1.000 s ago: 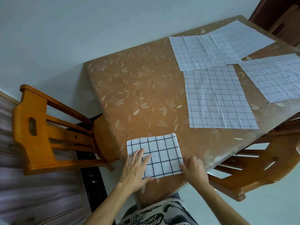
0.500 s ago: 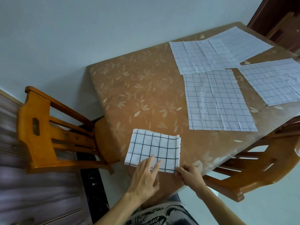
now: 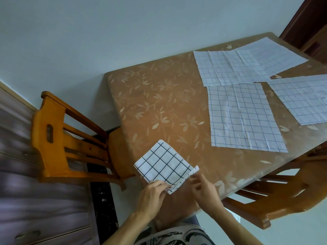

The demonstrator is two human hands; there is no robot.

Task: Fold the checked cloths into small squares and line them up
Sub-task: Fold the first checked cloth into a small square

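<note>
Leaf-print table [image 3: 159,103] w/ folded cloth [image 3: 164,165], 2 chairs [image 3: 51,138] [image 3: 265,202]

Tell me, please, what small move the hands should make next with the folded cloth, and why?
Probably lay the folded cloth flat and press its right corner shut. The left hand pinches its near corner, its layers curl apart beside the right hand, and it sits skewed at the table edge, while unfolded cloths wait beyond.
</note>
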